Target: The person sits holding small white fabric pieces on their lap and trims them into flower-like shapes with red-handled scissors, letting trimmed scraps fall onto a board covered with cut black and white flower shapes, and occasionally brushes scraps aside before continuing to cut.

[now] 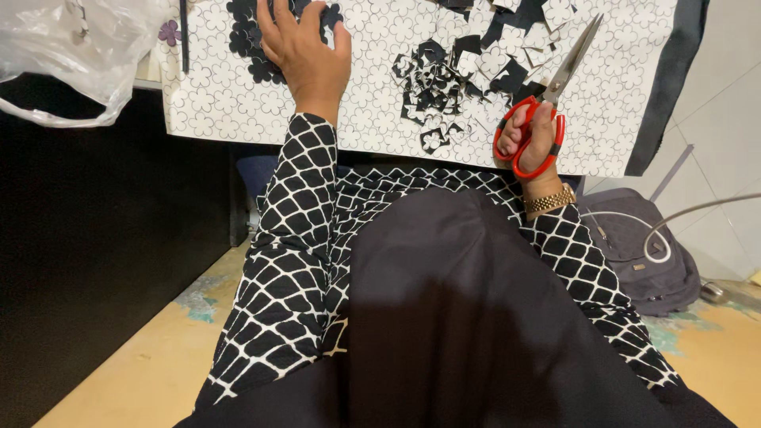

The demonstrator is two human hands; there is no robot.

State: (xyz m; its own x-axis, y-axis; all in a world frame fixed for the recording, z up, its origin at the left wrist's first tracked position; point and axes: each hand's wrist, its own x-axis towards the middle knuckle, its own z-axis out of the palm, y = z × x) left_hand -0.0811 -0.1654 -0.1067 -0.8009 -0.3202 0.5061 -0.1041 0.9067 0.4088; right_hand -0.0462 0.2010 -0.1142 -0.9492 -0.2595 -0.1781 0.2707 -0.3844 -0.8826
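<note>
1. Red-handled scissors [547, 103] sit in the right hand [533, 136]. The fingers go through the red loops and curl around them, so this grip is wrapped tight on the handles.
2. The right hand rests near the front edge of the sheet, with a gold watch band [550, 200] on the wrist and the arm reaching straight up from the lap.
3. The scissors' long line runs slanted: handles low by the hand, grey blades up and to the right. The tips point away from the person, and the blades look pressed together.
4. The left hand [305, 43] lies flat with fingers spread on a pile of black flower shapes [250, 40]. It presses down and pinches nothing.
5. Both hands are on a white sheet with printed flower outlines [372, 87] that covers the worktop.
6. Between the hands is a heap of cut black and white scraps [468, 75].
7. A clear plastic bag [71, 55] lies at the far left. A grey bag [642, 246] sits on the floor at the right.
</note>
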